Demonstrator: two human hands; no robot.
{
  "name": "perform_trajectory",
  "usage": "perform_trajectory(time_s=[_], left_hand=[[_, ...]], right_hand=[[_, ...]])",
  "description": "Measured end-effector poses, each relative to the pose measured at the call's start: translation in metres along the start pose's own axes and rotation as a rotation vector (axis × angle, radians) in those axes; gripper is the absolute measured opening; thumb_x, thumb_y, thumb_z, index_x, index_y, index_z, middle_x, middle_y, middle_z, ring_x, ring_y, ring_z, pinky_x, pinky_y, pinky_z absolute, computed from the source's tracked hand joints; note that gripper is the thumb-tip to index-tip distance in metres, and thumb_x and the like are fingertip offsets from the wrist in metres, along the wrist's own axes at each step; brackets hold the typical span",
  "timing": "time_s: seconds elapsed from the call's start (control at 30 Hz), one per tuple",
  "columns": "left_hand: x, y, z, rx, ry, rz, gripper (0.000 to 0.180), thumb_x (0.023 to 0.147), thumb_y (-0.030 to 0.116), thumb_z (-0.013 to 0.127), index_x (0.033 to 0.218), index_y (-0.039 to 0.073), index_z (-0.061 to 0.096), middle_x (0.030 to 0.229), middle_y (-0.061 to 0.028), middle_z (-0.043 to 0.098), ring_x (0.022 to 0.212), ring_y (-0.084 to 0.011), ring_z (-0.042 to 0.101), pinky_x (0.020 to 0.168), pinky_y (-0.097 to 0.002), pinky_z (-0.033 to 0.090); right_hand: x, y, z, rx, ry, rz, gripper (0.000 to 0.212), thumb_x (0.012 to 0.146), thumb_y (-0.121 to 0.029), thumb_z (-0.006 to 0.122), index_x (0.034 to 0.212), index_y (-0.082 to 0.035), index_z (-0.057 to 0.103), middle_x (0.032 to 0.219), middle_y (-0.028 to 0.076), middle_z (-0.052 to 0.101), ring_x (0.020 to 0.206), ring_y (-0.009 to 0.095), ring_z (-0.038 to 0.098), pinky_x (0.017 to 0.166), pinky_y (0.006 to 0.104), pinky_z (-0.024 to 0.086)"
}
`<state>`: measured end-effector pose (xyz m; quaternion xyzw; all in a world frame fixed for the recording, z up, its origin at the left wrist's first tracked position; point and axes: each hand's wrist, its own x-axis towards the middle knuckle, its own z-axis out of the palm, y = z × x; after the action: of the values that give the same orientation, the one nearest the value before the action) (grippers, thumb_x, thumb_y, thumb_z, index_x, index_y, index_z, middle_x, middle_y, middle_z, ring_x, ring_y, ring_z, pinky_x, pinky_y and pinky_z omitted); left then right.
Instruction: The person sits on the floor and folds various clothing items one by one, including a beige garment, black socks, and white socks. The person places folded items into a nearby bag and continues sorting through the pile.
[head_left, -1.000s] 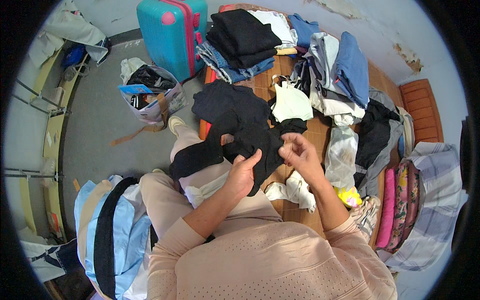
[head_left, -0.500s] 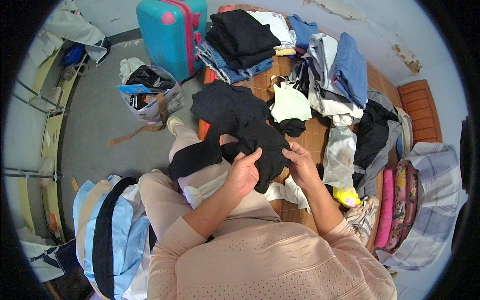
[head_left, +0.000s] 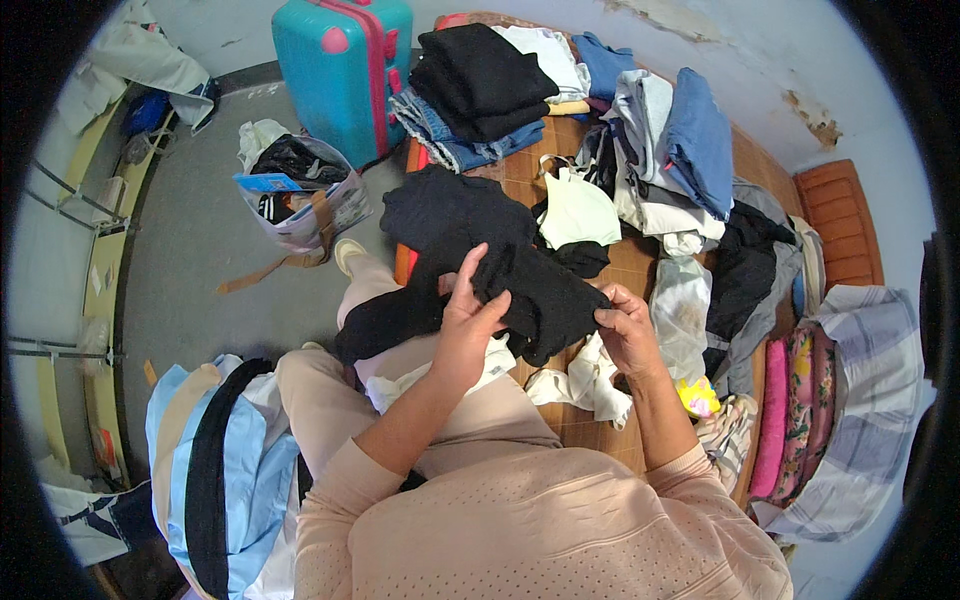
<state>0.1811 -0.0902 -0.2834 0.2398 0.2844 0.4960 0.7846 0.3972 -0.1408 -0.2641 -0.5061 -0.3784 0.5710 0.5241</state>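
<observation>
A dark, soft knit garment point(head_left: 550, 310) lies bunched over my lap and reaches toward the orange-edged bed; its exact kind is hard to make out. My right hand point(head_left: 630, 328) pinches its right edge between thumb and fingers. Against its left part rests my left hand point(head_left: 468, 322), fingers stretched and thumb apart. More dark cloth point(head_left: 455, 205) lies beyond it on the bed's edge. Below the hands, a white cloth point(head_left: 405, 385) is on my thigh and another white piece point(head_left: 590, 385) lies on the brown bed surface. A pale bra point(head_left: 580, 210) sits past the garment.
Folded black clothes point(head_left: 485, 75) top jeans at the back, beside a teal suitcase point(head_left: 340, 80). Folded blue jeans point(head_left: 700, 145) lie at the right. A stuffed bag point(head_left: 310, 215) stands on the floor. Light-blue clothes point(head_left: 260, 480) hang at my left; pink cushions point(head_left: 770, 420) sit at right.
My left hand has loosened from its pinch, its fingers now stretched upward. My right hand has moved slightly right, drawing the dark garment's edge with it and spreading it wider.
</observation>
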Motion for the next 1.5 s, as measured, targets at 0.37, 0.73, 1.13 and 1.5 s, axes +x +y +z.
perform_trajectory(time_s=[0.37, 0.73, 1.13, 1.5], left_hand=[[-0.033, -0.068, -0.029, 0.898, -0.078, 0.323, 0.018, 0.079, 0.006, 0.063, 0.096, -0.001, 0.062, 0.102, -0.0076, 0.053, 0.101, -0.0199, 0.051, 0.086, -0.0312, 0.04], [-0.042, -0.05, -0.024, 0.538, -0.225, 0.082, 0.013, 0.075, 0.005, 0.057, 0.083, -0.003, 0.062, 0.097, -0.0067, 0.058, 0.099, -0.0189, 0.052, 0.091, -0.0362, 0.037], [-0.039, -0.029, -0.026, 0.521, -0.347, 0.058, 0.021, 0.067, 0.0, 0.058, 0.086, -0.002, 0.066, 0.1, -0.0092, 0.063, 0.106, -0.0219, 0.052, 0.096, -0.0339, 0.034], [-0.073, -0.007, -0.046, 0.385, -0.087, -0.116, 0.021, 0.081, -0.001, 0.055, 0.102, -0.002, 0.059, 0.1, -0.004, 0.059, 0.094, -0.0116, 0.053, 0.085, -0.0245, 0.039]], right_hand=[[-0.065, 0.021, -0.003, 0.164, 0.302, 0.073, 0.007, 0.085, -0.001, 0.05, 0.091, -0.003, 0.055, 0.086, 0.002, 0.06, 0.077, 0.01, 0.056, 0.075, 0.0247, 0.046], [-0.094, 0.069, -0.017, 0.235, 0.464, 0.266, 0.003, 0.091, -0.006, 0.053, 0.09, -0.004, 0.054, 0.081, 0.004, 0.062, 0.067, 0.01, 0.057, 0.061, 0.0249, 0.05], [-0.1, 0.072, -0.008, 0.391, 0.427, 0.389, 0.007, 0.093, -0.009, 0.052, 0.095, -0.003, 0.056, 0.083, 0.004, 0.062, 0.071, 0.01, 0.058, 0.065, 0.0248, 0.049], [-0.086, 0.071, 0.016, 0.249, 0.112, 0.277, 0.012, 0.094, -0.013, 0.052, 0.094, -0.003, 0.059, 0.083, -0.003, 0.059, 0.077, 0.005, 0.052, 0.07, 0.0215, 0.043]])
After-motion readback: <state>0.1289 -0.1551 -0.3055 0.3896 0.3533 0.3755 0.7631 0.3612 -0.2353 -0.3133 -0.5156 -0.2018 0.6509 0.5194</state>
